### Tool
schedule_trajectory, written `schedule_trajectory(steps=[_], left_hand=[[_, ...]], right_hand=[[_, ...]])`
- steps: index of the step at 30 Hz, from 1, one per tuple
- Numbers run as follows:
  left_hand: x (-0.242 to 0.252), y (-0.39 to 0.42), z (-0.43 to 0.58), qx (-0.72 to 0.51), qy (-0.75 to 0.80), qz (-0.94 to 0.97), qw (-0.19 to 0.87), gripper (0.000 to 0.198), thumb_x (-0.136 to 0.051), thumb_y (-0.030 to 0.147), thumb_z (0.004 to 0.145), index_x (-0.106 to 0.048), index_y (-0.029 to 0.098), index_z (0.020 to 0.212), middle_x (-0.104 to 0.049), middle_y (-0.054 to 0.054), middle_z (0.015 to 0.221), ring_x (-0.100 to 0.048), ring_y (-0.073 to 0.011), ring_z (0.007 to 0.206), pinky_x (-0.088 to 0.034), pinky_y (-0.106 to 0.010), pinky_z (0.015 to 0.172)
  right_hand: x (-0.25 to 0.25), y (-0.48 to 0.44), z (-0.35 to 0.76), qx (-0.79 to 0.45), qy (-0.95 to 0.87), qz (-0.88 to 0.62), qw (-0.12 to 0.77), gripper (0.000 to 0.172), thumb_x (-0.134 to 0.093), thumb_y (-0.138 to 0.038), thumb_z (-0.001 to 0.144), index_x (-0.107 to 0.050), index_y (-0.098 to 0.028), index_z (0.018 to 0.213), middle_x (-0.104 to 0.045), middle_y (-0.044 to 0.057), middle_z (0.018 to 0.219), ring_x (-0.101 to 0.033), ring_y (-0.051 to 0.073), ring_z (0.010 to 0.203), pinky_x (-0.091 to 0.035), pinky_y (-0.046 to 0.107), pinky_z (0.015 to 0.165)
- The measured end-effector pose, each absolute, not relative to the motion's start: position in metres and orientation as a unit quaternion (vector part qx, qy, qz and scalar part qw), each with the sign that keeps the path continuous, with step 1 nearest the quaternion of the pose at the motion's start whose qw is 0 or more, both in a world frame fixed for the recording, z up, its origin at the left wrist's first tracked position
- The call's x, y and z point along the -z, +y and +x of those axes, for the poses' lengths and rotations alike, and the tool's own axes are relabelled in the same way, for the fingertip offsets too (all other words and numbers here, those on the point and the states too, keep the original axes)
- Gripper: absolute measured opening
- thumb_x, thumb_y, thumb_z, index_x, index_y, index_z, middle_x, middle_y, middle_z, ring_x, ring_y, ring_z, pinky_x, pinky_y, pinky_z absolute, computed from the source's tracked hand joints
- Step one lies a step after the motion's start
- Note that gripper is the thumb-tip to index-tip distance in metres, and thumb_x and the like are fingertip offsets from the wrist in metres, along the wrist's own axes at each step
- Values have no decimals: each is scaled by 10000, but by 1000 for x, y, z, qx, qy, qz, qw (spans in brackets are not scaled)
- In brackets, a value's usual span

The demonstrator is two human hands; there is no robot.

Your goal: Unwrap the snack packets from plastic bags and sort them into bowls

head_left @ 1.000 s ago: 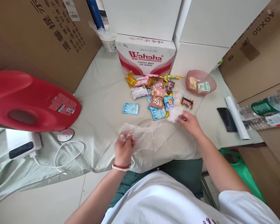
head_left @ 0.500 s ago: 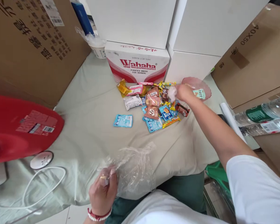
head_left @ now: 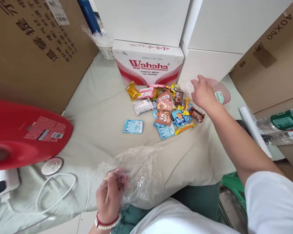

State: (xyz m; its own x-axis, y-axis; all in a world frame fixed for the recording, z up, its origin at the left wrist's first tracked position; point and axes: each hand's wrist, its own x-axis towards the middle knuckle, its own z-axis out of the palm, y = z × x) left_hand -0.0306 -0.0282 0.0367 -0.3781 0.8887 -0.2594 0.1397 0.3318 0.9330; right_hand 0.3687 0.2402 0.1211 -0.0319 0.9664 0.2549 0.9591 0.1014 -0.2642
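Note:
My left hand (head_left: 109, 195) is closed on a clear plastic bag (head_left: 144, 175) at the table's front edge; something pinkish shows through the film at its fingertips. My right hand (head_left: 203, 92) reaches out to the back right, fingers apart, above a crumpled whitish wad (head_left: 186, 87) that looks like thin plastic or tissue. Next to it lies a pile of wrapped snacks: a brown cocoa packet (head_left: 178, 97), a brown cookie packet (head_left: 164, 117), blue sachets (head_left: 166, 131) and a yellow bar (head_left: 185, 128). One blue sachet (head_left: 133, 126) lies apart on the left.
A pink bowl (head_left: 226, 91) with a pale green packet stands behind my right hand. The Wahaba-style white-and-red water carton (head_left: 148, 73) backs the pile. A red container (head_left: 56, 130), white cable (head_left: 73, 182) and large cardboard box (head_left: 70, 74) are left; bottles (head_left: 286, 120) are right.
My right hand has let go of the whitish wad, lifted and spread its fingers. My left hand has turned slightly with the bag still in it. The view has shifted a little.

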Motion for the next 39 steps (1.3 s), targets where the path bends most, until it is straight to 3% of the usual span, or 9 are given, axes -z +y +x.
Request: schedule_trajectory(steps=[4,7,11,15,21,26,29,33,39], left_hand=[[-63,-9,-11,-504,634,296,506,633,-587,817,843,-647,194,940,-694,-3,662,-561,-118,410,-358,-230,383],[-78,1,8,-531,585,291,540,622,-597,803,843,-636,188,931,-685,0,634,-513,-103,362,-322,-231,357],[-91,-1,29,-526,519,299,604,700,-578,833,831,-654,205,1130,-756,-26,753,-436,-64,322,-220,-221,328],[-98,-12,38,-496,459,309,669,886,-577,841,821,-467,299,1514,-805,-95,1082,-409,-45,322,-186,-231,314],[-85,-7,28,-476,461,305,684,973,-562,822,856,-169,422,1651,-636,-156,1476,-497,-37,382,-196,-225,330],[-70,13,21,-448,553,293,639,929,-500,814,899,-238,343,1657,-655,-158,1442,-556,-49,427,-222,-220,347],[-66,16,26,-429,549,289,657,916,-502,823,888,-241,388,1650,-668,-141,1427,-544,-44,413,-216,-217,343],[-65,13,35,-397,522,281,700,970,-557,847,834,-190,460,1644,-646,-128,1464,-541,-46,402,-200,-212,336],[-68,18,31,-411,486,298,711,990,-754,727,748,-356,340,1568,-703,-153,1357,-587,-73,441,-235,-201,344]], right_hand=[[-114,124,337,-376,-653,-596,277,500,-612,-643,945,-759,-211,1150,-741,101,1041,-697,297,1002,-596,512,885],[-90,57,302,-592,-516,-533,315,540,-762,-631,841,-741,-271,1243,-762,68,1108,-722,263,1049,-615,454,901],[-65,18,254,-687,-333,-520,383,736,-912,-540,710,-646,-290,1349,-758,60,1171,-719,221,1104,-588,407,990],[-62,8,226,-737,-208,-497,408,569,-937,-514,683,-711,-240,1128,-760,37,973,-728,187,897,-607,328,836],[-70,10,240,-692,-204,-492,487,447,-992,-413,571,-722,-216,867,-636,-44,748,-590,105,688,-556,265,747],[-67,16,265,-519,-289,-556,582,455,-910,-577,654,-658,-252,850,-671,-9,917,-641,166,924,-575,316,880],[-60,17,266,-580,-233,-561,543,510,-827,-669,722,-630,-262,956,-719,39,1025,-700,212,1007,-602,356,849],[-52,21,254,-653,-188,-577,454,496,-852,-551,736,-621,-257,1063,-725,49,974,-731,210,879,-611,333,702],[-53,33,249,-641,-218,-536,504,531,-925,-347,550,-664,-221,995,-594,-52,745,-554,103,607,-399,195,469]])
